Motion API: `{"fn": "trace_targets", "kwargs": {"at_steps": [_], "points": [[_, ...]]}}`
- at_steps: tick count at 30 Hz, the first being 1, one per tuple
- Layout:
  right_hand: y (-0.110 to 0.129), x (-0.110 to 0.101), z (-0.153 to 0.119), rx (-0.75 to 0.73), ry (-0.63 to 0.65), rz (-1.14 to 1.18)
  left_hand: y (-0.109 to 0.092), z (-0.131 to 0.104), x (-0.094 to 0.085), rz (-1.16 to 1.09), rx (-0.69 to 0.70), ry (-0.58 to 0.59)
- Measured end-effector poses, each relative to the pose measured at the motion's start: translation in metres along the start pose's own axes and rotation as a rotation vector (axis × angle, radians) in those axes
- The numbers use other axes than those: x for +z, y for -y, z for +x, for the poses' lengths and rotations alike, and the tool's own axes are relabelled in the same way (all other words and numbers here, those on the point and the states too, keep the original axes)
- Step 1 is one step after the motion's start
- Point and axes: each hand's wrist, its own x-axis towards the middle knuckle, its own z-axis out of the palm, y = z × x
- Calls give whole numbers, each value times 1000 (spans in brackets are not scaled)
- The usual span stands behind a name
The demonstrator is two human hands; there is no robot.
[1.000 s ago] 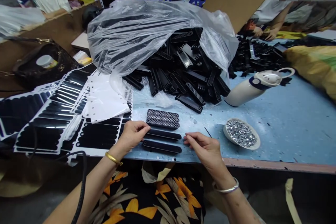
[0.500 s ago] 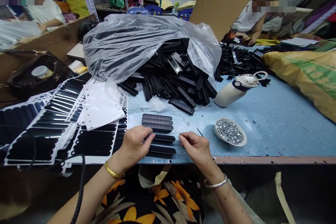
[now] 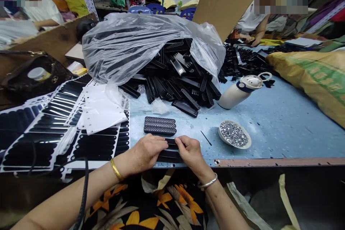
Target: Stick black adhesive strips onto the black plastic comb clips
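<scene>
Two long black plastic pieces lie side by side at the table's front edge, the upper piece [image 3: 171, 144] partly covered by my hands and the lower piece [image 3: 168, 156] just below it. My left hand [image 3: 151, 150], gold bangle at the wrist, has its fingers closed together over the left part of the upper piece. At the right end of that piece, the thumb and fingers of my right hand [image 3: 190, 152] are pinched; a silver bangle is on this wrist. Right behind sits a row of textured black pieces [image 3: 160, 125], pattern upward. My fingers hide any thin layer between them.
Sheets of black stickers [image 3: 94, 143] cover the left side. A plastic bag [image 3: 115, 50] spills black pieces [image 3: 185, 107] at the back. To the right are a bowl of small metal parts [image 3: 234, 134], a bottle [image 3: 234, 95] and a yellow sack [image 3: 309, 72]. Two people sit beyond.
My hands have come closer together over the upper black piece. The right hand moved left onto its end, and the left hand shifted right across it.
</scene>
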Motion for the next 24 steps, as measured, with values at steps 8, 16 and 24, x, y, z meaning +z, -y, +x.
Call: {"fn": "trace_targets", "kwargs": {"at_steps": [8, 16, 24], "points": [[-4, -2, 1, 54, 43, 68, 14, -46, -5, 23, -152, -255], [1, -19, 8, 111, 148, 257, 19, -45, -20, 72, -517, -390], [8, -22, 1, 46, 96, 208, 27, -15, -4, 26, -679, -80]]}}
